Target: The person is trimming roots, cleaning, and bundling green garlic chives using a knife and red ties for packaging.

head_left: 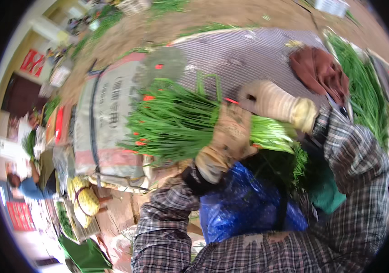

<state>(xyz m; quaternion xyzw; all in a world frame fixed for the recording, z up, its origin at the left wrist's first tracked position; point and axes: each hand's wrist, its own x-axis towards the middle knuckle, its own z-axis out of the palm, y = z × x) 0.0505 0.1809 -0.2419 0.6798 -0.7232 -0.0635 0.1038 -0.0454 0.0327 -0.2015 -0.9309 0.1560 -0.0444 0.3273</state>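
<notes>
A thick bunch of long green leaves that look like garlic chives [176, 118] lies across in front of me, leaf tips to the left, pale stalks [271, 132] to the right. My left hand [230, 129], in a stained work glove, wraps round its middle. Just above it, my right hand [267, 100] is curled closed in a dirty pale glove beside the bunch. A short red strip [231, 100] shows at the right fingertips. Whether those fingers pinch it is hidden. Shiny blue plastic [249, 200] covers my lap below the bunch.
A grey ridged mat [258, 54] covers the work surface, with a brown cloth [319, 73] at its right. A printed sack [108, 113] lies left. More long green leaves [358, 77] fill a holder at far right. Another person [35, 182] is at far left.
</notes>
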